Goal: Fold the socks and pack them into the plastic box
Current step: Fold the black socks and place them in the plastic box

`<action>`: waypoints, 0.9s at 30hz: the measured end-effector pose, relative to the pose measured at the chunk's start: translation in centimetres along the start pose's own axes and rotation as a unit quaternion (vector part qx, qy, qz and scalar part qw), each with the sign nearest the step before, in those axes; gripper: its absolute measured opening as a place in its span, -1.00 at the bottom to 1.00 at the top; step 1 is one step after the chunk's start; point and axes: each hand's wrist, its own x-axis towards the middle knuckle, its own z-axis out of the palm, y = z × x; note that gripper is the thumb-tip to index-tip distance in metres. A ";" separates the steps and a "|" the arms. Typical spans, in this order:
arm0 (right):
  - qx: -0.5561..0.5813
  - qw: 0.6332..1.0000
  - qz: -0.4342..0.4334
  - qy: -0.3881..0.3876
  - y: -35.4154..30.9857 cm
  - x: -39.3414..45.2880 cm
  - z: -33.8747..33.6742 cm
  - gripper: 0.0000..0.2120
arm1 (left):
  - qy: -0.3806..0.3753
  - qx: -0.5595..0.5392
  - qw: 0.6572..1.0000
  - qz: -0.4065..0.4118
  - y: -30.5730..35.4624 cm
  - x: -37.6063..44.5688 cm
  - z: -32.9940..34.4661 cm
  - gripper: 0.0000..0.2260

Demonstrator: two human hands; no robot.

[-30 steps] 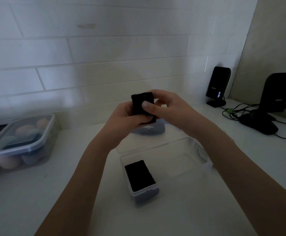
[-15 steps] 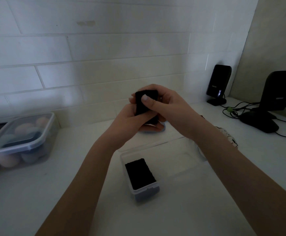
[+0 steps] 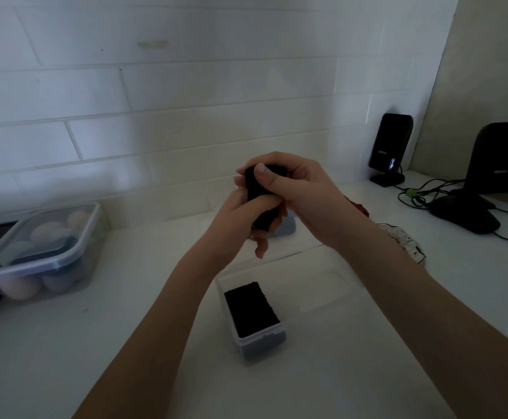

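The folded black sock [image 3: 261,189] is being held up in the air by both hands, above the middle of the white countertop [image 3: 125,328] and in front of the tiled wall; the left hand [image 3: 240,219] is wrapping its fingers round the lower part of the bundle, and the right hand [image 3: 304,192] is curling over the top of it, its thumb pressing on the front face. The clear plastic box [image 3: 280,329] is sitting open on the countertop below the hands, toward the near edge; another folded black sock [image 3: 251,308] is lying inside it, filling its near left end, while the rest of the box is showing only its pale bottom. A blue-grey sock [image 3: 287,228] is lying on the countertop behind the hands, mostly hidden by them; a red item [image 3: 360,207] and a pale patterned piece of cloth [image 3: 404,240] are lying beside the right forearm. A lidded container [image 3: 44,252] holding rounded pastel things is standing near the left edge, close to the wall; two black speakers [image 3: 390,146] and their tangled cables [image 3: 419,195] are occupying the far right corner.
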 end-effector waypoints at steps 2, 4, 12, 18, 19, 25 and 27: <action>0.010 1.000 0.009 0.004 0.0 -0.1 -0.1 -0.83 | -0.007 0.011 1.000 0.001 0.0 0.0 0.1 -0.80; 0.017 1.000 0.020 0.008 0.0 -0.1 -0.2 -0.83 | -0.008 0.037 0.999 -0.005 -0.1 0.0 0.2 -0.76; 0.004 0.999 0.031 0.004 0.1 -0.1 -0.3 -0.86 | -0.013 0.063 0.997 -0.051 -0.3 0.0 -0.1 -0.68; -0.042 0.995 0.089 -0.028 -0.6 0.0 -0.9 -0.83 | -0.004 0.051 0.997 -0.055 0.0 -0.1 0.0 -0.67; -0.051 0.993 0.102 -0.035 -0.7 0.1 -1.0 -0.81 | -0.002 0.047 0.997 -0.056 0.1 -0.1 0.0 -0.67; -0.044 0.994 0.099 -0.022 -0.6 0.0 -1.1 -0.79 | -0.013 0.042 0.998 -0.051 -0.3 0.0 0.2 -0.68; -0.049 0.995 0.088 -0.013 -0.5 -0.1 -1.0 -0.80 | -0.016 0.052 0.998 -0.036 -0.5 0.0 0.2 -0.68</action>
